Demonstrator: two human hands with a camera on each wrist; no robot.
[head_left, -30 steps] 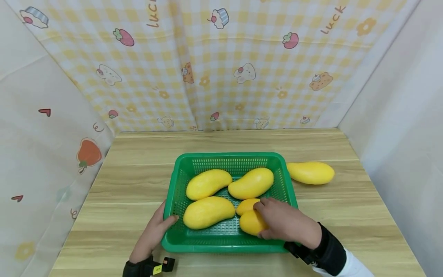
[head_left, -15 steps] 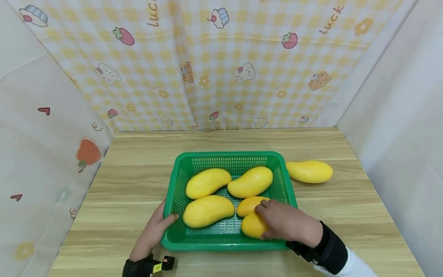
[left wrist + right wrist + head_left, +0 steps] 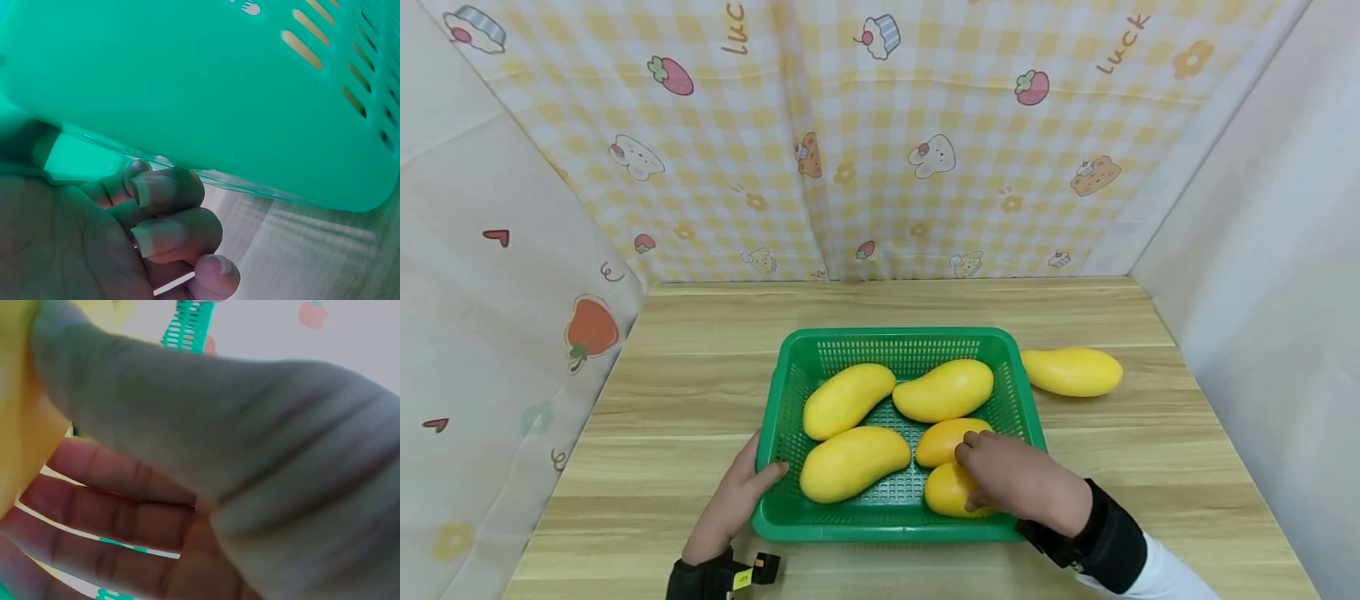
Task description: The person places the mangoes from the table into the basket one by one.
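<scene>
A green plastic basket (image 3: 904,532) holds several yellow mangoes. At its front right corner my right hand (image 3: 1018,475) grips a deeper yellow mango (image 3: 946,490), thumb on the near side and fingers over the far side. Another deep yellow mango (image 3: 942,442) lies just behind, partly covered by those fingers. Paler mangoes lie at the front left (image 3: 852,464), back left (image 3: 847,400) and back right (image 3: 943,392). My left hand (image 3: 741,492) holds the basket's left side, its thumb over the rim. In the left wrist view its fingers (image 3: 178,234) curl beneath the green wall.
One more yellow mango (image 3: 1073,372) lies on the wooden table (image 3: 700,358), against the basket's outer right side. A yellow checked cloth (image 3: 880,208) hangs behind the table, with white cloth walls (image 3: 1262,275) at both sides.
The gripped mango and the one behind it have shifted slightly to the right. The left-side mangoes have moved a little too. My left hand keeps its place on the basket.
</scene>
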